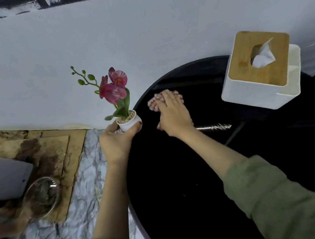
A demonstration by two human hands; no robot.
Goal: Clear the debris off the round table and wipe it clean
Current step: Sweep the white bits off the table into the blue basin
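Now wiping the round table (179, 176), black and shiny, with a pink cloth (154, 103) up near the 11 o'clock edge. Right hand (174, 115) flat on the cloth, fingers (168, 100) spread out straight and pressing down, not curled around anything. Left hand (115, 140) wrapped around the small white pot (129, 121) of the pink flower (114, 87), fingers closed on it, lifted just off the table edge at about 10 o'clock so the spot below can be wiped. No crumbs or bits to be seen on the dark top, though hard to tell on such a dark, shiny top. Tissue box (257, 79) sitting at 1 o'clock, well apart from the cloth, so probably not wiped under yet. To do this step well: keep the palm flat and push gently and evenly, go in long strokes from the edge toward the middle, and overlap each stroke so no streaks stay. Keep the pot upright and steady, since the little stones on top could spill. Set it back down only on a wiped part. Watch the edge too, so the cloth does not slip off onto the marble floor (91, 167).
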